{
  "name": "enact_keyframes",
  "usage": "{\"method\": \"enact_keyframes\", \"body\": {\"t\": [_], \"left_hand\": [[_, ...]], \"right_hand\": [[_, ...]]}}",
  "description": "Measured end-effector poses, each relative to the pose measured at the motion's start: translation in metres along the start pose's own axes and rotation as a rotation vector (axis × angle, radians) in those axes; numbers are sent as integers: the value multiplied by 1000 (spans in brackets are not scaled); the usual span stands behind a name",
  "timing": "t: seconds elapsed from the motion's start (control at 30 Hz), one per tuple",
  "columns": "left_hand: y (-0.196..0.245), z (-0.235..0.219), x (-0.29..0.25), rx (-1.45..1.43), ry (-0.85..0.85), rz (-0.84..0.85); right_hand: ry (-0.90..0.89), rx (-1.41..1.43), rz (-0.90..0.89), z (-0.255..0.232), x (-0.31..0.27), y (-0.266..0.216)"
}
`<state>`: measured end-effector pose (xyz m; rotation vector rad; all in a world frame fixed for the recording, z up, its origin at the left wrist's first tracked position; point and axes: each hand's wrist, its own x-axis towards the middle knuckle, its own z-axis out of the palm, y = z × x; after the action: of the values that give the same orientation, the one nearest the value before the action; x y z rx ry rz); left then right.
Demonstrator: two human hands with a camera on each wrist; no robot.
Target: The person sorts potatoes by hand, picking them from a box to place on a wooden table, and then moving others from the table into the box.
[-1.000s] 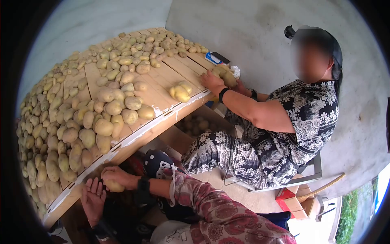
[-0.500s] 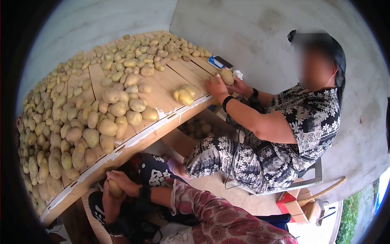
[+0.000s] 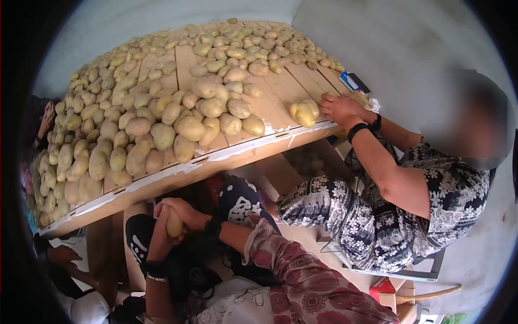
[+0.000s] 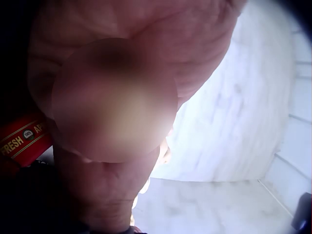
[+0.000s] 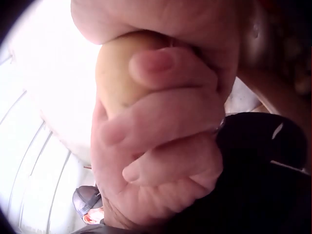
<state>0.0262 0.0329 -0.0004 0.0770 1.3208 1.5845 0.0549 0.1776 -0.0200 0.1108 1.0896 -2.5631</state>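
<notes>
Low in front of the table edge, in the head view, a potato (image 3: 174,222) is held between both hands. The right hand (image 3: 186,209) grips it from above and the right; the left hand (image 3: 160,237) is round its left and lower side. The right wrist view shows the left hand's fingers (image 5: 165,117) curled over the yellowish potato (image 5: 114,73), with the right hand (image 5: 161,17) across its top. Skin of a hand (image 4: 195,48) fills much of the left wrist view, where a blurred round patch (image 4: 114,102) hides the middle.
Many potatoes (image 3: 190,128) cover the wooden table (image 3: 270,100), whose white-smeared front edge (image 3: 189,166) runs above the hands. At the right a seated person (image 3: 399,189) has both hands on the table. Another person's hand (image 3: 63,255) shows at lower left.
The left hand, spread beside the potato a second ago, now closes round it with the right hand. The head view has turned, shifting the table rightward. The seated person's hands have moved.
</notes>
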Motion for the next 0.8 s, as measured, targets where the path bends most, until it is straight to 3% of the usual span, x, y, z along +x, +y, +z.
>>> {"method": "enact_keyframes", "body": {"t": [0.07,0.1,0.23,0.3,0.43,0.53,0.57,0.6,0.67,0.8], "left_hand": [[2,26,-5,264,125,265],[3,43,-10,422,286,489],[14,43,-18,281,232,317],[16,42,-18,343,228,374],[16,53,-13,355,283,408],[5,48,4,181,290,277],[3,48,6,158,251,327],[3,46,8,160,245,316],[4,35,13,20,123,128],[7,42,9,207,145,210]], "right_hand": [[-1,-146,-178,-7,13,9],[-17,-105,-223,-4,14,10],[6,-207,-97,-6,15,11],[63,-208,-223,-4,13,11],[104,-133,-162,-6,11,9],[148,-200,-375,-20,20,15],[122,-228,-418,-26,24,18],[133,-222,-417,-26,19,15],[213,-133,-221,-20,8,6],[203,-105,-228,-27,12,9]]}}
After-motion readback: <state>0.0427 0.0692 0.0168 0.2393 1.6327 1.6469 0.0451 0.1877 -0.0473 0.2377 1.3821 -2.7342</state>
